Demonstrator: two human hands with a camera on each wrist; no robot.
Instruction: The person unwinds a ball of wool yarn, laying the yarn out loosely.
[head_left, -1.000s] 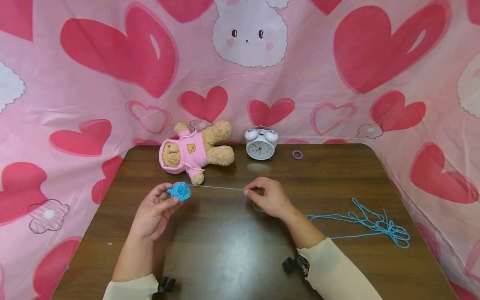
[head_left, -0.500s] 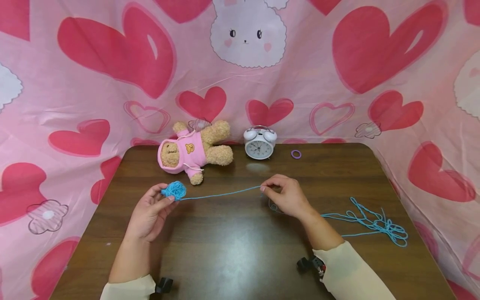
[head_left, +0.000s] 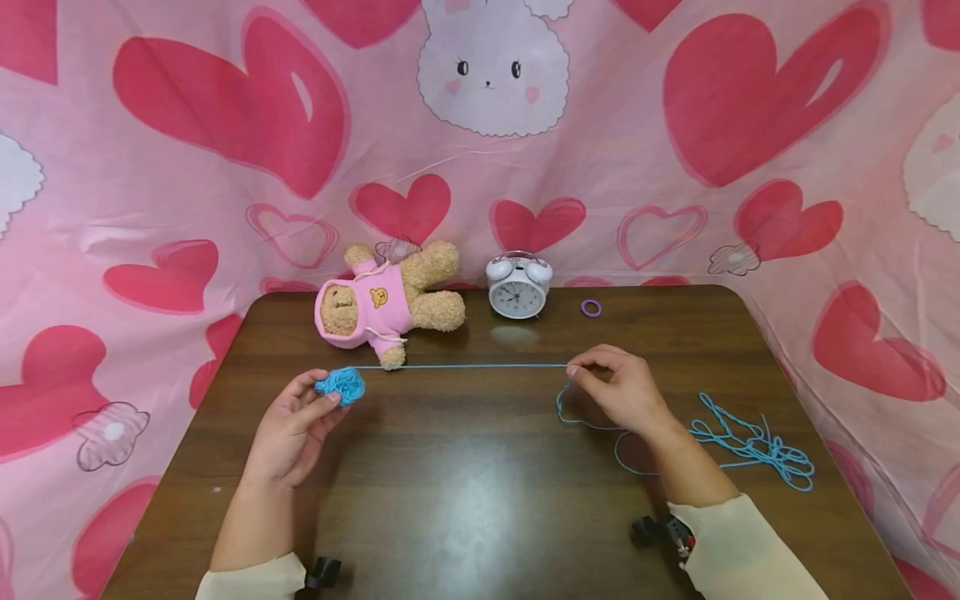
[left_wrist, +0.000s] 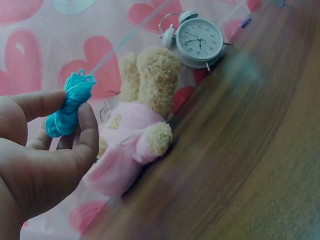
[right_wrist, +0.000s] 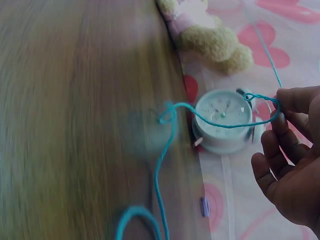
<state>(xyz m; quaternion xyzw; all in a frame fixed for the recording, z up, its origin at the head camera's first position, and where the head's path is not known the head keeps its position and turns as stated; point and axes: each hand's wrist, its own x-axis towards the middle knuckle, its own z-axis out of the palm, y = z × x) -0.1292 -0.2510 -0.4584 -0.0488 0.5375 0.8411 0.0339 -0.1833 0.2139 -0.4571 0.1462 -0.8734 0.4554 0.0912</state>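
Note:
My left hand (head_left: 294,429) pinches a small wound ball of blue yarn (head_left: 345,386) between thumb and fingers, raised above the left part of the table. From the ball a straight strand (head_left: 480,365) runs across to my right hand (head_left: 624,392), whose thumb and index finger pinch it. Below the right fingertips the yarn hangs in a loose curve, and in the right wrist view a small twisted loop (right_wrist: 248,97) sticks out by the fingers. The remaining yarn (head_left: 772,454) lies in a loose tangle on the table at the right, partly hidden behind the right forearm.
A teddy bear (head_left: 386,298) in a pink hoodie lies on its back at the table's far left. To its right stand a white alarm clock (head_left: 517,296) and a purple ring (head_left: 591,309). Heart-patterned pink cloth (head_left: 480,158) hangs behind the table (head_left: 450,500).
My right hand has moved to the right, lengthening the strand between the hands; it sagged half a second ago and is now straight. The left hand has shifted slightly left with the ball.

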